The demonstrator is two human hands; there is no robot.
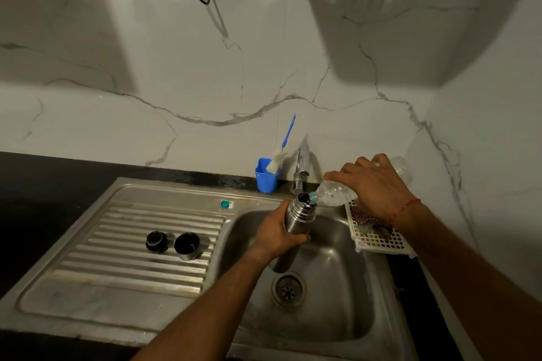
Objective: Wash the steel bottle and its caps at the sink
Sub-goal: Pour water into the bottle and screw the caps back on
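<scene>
Here our left hand (274,233) wraps the steel bottle (299,214) around its middle, holding it tilted above the sink (352,287) basin, near its back edge. Our right hand (375,184) clasps a plastic bottle (331,192) tipped to its open mouth. Both caps (157,241) sit on the drainboard (117,246)

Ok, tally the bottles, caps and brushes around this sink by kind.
Bottles: 2 (steel bottle, clear plastic bottle)
Caps: 3 (black cap, black cup cap, small teal cap)
Brushes: 1 (bottle brush)
Total: 6
</scene>
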